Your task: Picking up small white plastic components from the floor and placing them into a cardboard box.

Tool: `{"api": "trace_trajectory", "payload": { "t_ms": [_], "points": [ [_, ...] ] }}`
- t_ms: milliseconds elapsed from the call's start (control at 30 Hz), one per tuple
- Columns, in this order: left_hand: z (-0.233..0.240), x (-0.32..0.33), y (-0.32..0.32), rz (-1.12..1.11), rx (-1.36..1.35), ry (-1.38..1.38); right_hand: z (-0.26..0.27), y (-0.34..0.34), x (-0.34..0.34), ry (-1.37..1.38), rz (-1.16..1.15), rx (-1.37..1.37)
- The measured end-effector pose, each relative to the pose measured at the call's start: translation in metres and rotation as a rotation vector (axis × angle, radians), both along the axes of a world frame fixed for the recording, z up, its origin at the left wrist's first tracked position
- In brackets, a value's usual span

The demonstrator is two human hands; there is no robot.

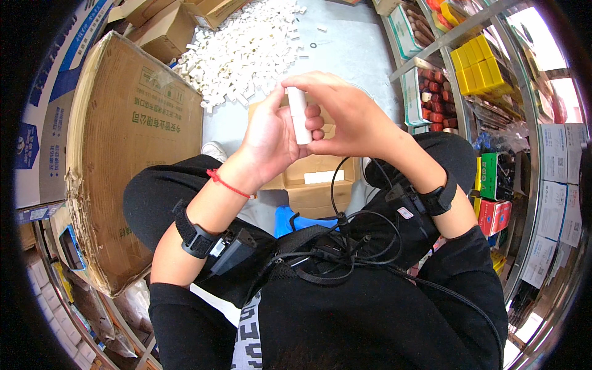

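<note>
Two short white plastic pipe fittings point(298, 115) stand end to end in a line between my hands. My right hand point(347, 113) grips them, with the thumb at the near end, the index finger at the far end and the other fingers curled along the side. My left hand point(273, 132) lies palm up against their left side, its thumb raised near the far end; how firmly it holds them cannot be told. Below the hands is an open cardboard box point(319, 199) between my legs, with a row of white pieces point(323, 176) inside.
A large pile of white fittings point(245, 46) spreads over the floor ahead. A big cardboard carton point(143, 129) stands close on the left. Metal shelving point(444, 41) with boxed goods runs along the right. Black cables point(351, 231) lie across my lap, near a blue object point(286, 222).
</note>
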State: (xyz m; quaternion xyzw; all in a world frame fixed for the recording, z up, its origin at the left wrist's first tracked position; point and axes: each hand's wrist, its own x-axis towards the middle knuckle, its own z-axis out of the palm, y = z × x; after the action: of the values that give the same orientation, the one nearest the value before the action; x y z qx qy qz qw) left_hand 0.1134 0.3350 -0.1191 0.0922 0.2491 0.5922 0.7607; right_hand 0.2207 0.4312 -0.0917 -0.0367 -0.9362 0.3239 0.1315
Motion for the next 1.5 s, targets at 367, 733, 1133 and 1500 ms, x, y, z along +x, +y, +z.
{"api": "trace_trajectory", "payload": {
  "t_ms": [367, 733, 1133, 1500],
  "points": [
    [0.010, 0.003, -0.002, 0.065, -0.110, 0.229, 0.009, 0.015, 0.005, 0.300, -0.124, 0.170],
    [0.013, 0.005, -0.002, 0.070, -0.097, 0.232, 0.009, 0.015, 0.007, 0.271, -0.102, 0.123],
    [0.012, 0.004, -0.001, 0.088, -0.031, 0.208, 0.008, 0.016, 0.009, 0.276, -0.115, 0.080],
    [0.001, 0.004, -0.002, 0.042, 0.094, 0.082, 0.012, 0.013, 0.010, 0.294, -0.052, -0.012]
  ]
}}
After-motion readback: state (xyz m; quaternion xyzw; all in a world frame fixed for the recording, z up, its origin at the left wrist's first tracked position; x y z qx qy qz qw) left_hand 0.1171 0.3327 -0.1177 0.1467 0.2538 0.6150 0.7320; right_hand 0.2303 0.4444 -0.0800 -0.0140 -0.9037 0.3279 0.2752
